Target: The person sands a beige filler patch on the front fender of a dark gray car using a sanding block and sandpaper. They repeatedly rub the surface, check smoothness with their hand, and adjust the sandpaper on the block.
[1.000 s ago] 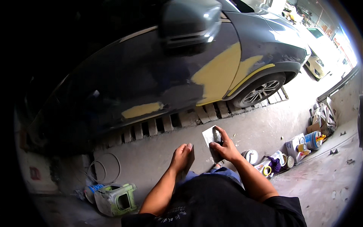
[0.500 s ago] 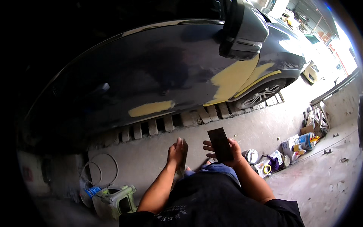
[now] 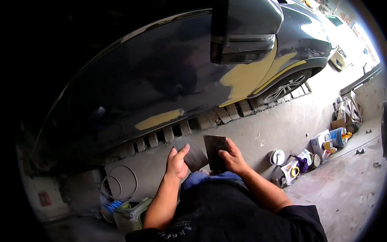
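In front of my waist, my left hand (image 3: 176, 163) grips a thin grey rectangular putty scraper (image 3: 194, 156), thumb raised along its edge. My right hand (image 3: 234, 158) is closed on a darker rectangular putty scraper (image 3: 213, 148), its thumb pressed on the near face. The two flat plates hang close side by side, tilted toward each other; whether they touch is hard to tell. Beyond them stands a dark car (image 3: 161, 72). Yellow filler covers a large patch (image 3: 248, 78) near its front wheel and a smaller patch (image 3: 159, 119) low on the door.
The wing mirror (image 3: 248, 34) juts out above my hands. A floor grating (image 3: 185, 128) runs below the car. To the right lie an open tin (image 3: 277, 157), a yellow tape roll (image 3: 295, 172) and a blue can (image 3: 338, 137). A green stool (image 3: 131, 213) and looped hose (image 3: 135, 181) are at left.
Both scrapers have come closer together. The left one has turned from edge-on to show its face; my right hand has shifted left and its fingers have gone behind the plate. The view has shifted.
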